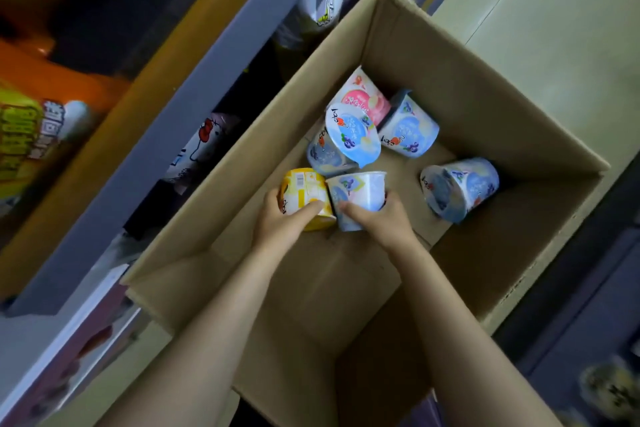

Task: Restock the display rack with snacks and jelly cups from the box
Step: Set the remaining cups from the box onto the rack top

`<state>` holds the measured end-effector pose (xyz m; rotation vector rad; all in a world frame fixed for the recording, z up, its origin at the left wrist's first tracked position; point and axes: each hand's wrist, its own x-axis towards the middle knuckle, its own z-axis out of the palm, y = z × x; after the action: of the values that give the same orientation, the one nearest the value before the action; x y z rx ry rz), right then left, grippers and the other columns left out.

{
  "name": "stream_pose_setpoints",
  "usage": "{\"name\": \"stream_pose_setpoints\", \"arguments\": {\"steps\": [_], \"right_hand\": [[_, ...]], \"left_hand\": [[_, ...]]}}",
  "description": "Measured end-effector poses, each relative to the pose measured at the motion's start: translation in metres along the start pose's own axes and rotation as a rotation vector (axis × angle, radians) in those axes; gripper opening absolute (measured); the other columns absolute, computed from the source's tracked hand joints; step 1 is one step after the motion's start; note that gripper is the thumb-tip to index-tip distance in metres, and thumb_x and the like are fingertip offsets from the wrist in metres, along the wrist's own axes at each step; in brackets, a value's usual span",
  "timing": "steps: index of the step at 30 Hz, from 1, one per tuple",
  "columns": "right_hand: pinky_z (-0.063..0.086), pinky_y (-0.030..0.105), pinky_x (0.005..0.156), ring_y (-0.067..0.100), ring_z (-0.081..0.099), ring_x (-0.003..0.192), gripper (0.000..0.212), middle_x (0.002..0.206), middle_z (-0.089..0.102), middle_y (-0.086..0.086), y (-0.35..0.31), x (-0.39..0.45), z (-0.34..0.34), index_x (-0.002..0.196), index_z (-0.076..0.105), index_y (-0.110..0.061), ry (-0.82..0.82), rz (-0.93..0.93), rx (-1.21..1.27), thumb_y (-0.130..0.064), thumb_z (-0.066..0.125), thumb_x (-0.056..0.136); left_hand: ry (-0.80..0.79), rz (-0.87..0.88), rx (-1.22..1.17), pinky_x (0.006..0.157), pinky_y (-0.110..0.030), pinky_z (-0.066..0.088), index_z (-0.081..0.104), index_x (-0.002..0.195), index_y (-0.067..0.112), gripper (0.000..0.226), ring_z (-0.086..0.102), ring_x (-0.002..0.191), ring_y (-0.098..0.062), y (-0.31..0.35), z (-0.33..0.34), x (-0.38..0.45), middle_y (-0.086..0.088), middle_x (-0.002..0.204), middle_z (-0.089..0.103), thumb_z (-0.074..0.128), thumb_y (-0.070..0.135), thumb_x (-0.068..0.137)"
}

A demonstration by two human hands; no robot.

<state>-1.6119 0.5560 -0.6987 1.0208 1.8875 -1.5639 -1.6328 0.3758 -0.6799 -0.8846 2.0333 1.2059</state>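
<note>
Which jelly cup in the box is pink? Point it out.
The pink cup at the far end of the box, behind the blue-lidded cup; the rest are blue or yellow.

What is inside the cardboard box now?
The cardboard box holds jelly cups: a yellow cup in the left hand, a blue cup in the right hand, more behind. Anything under the pile is hidden.

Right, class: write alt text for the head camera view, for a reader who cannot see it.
Seen from above, a person's left hand grips a yellow jelly cup and the right hand grips a blue jelly cup inside an open cardboard box. Five more cups lie in the box, beside a display rack of snack bags.
</note>
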Motion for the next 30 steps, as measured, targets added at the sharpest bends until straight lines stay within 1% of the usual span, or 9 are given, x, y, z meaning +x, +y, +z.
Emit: {"name": "stream_pose_setpoints", "arguments": {"steps": [6, 9, 12, 15, 17, 21, 24, 27, 30], "right_hand": [[0.060, 0.038, 0.084, 0.014, 0.071, 0.096, 0.090, 0.113, 0.070, 0.002, -0.005, -0.062, -0.034, 0.119, 0.056, -0.010, -0.076, 0.009, 0.055, -0.059, 0.090, 0.051], [0.059, 0.041, 0.087, 0.015, 0.072, 0.099, 0.090, 0.114, 0.071, 0.003, -0.029, -0.106, -0.063, 0.122, 0.056, -0.012, -0.134, -0.057, 0.074, -0.060, 0.089, 0.053], [0.058, 0.029, 0.082, 0.010, 0.072, 0.096, 0.049, 0.109, 0.074, -0.002, -0.069, -0.161, -0.088, 0.116, 0.060, -0.019, -0.192, -0.165, 0.076, -0.036, 0.084, 0.077], [0.053, 0.014, 0.070, -0.001, 0.070, 0.084, 0.021, 0.095, 0.074, -0.013, -0.109, -0.221, -0.101, 0.101, 0.060, -0.026, -0.242, -0.276, 0.072, -0.017, 0.073, 0.088], [0.057, 0.023, 0.080, 0.005, 0.071, 0.092, 0.033, 0.101, 0.074, -0.009, -0.132, -0.259, -0.101, 0.110, 0.059, -0.025, -0.309, -0.341, 0.096, -0.026, 0.077, 0.083], [0.051, 0.049, 0.099, 0.022, 0.067, 0.112, 0.090, 0.122, 0.069, 0.003, -0.168, -0.330, -0.085, 0.129, 0.053, -0.024, -0.393, -0.450, 0.173, -0.058, 0.086, 0.053], [0.050, 0.053, 0.101, 0.025, 0.067, 0.112, 0.091, 0.121, 0.070, 0.003, -0.182, -0.380, -0.059, 0.130, 0.054, -0.025, -0.440, -0.512, 0.159, -0.061, 0.086, 0.052], [0.052, 0.051, 0.099, 0.028, 0.067, 0.110, 0.080, 0.119, 0.071, 0.007, -0.181, -0.431, -0.022, 0.130, 0.055, -0.017, -0.456, -0.599, 0.188, -0.048, 0.079, 0.060], [0.059, 0.034, 0.082, 0.022, 0.070, 0.103, 0.078, 0.115, 0.073, 0.006, -0.178, -0.492, 0.028, 0.128, 0.055, -0.016, -0.459, -0.644, 0.231, -0.045, 0.077, 0.060]], "left_hand": [[-0.150, 0.056, -0.255, 0.091, -0.025, 0.052, 0.042, 0.132, 0.048, 0.091, 0.061, 0.107, 0.002, 0.002, -0.016, -0.077, 0.017, 0.128, 0.058, 0.084, 0.050, 0.052], [-0.327, 0.153, -0.369, 0.078, -0.020, 0.055, 0.034, 0.146, 0.037, 0.110, 0.065, 0.102, 0.006, 0.013, -0.029, -0.124, 0.012, 0.133, 0.056, 0.094, 0.023, 0.054], [-0.327, 0.246, -0.435, 0.076, -0.019, 0.054, 0.039, 0.142, 0.032, 0.110, 0.066, 0.102, 0.000, 0.029, -0.047, -0.180, 0.013, 0.128, 0.061, 0.090, 0.022, 0.046], [-0.193, 0.278, -0.501, 0.074, -0.015, 0.053, 0.055, 0.126, 0.028, 0.082, 0.068, 0.095, -0.002, 0.046, -0.073, -0.245, 0.011, 0.109, 0.072, 0.092, 0.020, 0.053], [-0.140, 0.291, -0.559, 0.073, -0.016, 0.053, 0.059, 0.120, 0.025, 0.067, 0.070, 0.095, -0.005, 0.056, -0.098, -0.288, 0.009, 0.103, 0.075, 0.089, 0.015, 0.061], [-0.064, 0.347, -0.667, 0.076, -0.025, 0.055, 0.063, 0.117, 0.021, 0.063, 0.071, 0.095, -0.013, 0.058, -0.156, -0.360, 0.004, 0.103, 0.076, 0.090, 0.022, 0.061], [-0.049, 0.391, -0.704, 0.061, -0.026, 0.055, 0.062, 0.112, 0.020, 0.049, 0.070, 0.070, -0.010, 0.045, -0.203, -0.406, 0.005, 0.087, 0.076, 0.079, 0.025, 0.067], [-0.055, 0.386, -0.667, 0.069, -0.042, 0.053, 0.063, 0.107, 0.007, 0.059, 0.060, 0.051, -0.022, 0.016, -0.251, -0.439, -0.015, 0.074, 0.069, 0.076, 0.049, 0.069], [0.003, 0.321, -0.702, 0.066, -0.037, 0.056, 0.065, 0.107, 0.015, 0.065, 0.063, 0.063, -0.026, -0.018, -0.304, -0.467, -0.026, 0.086, 0.070, 0.064, 0.064, 0.065]]}}
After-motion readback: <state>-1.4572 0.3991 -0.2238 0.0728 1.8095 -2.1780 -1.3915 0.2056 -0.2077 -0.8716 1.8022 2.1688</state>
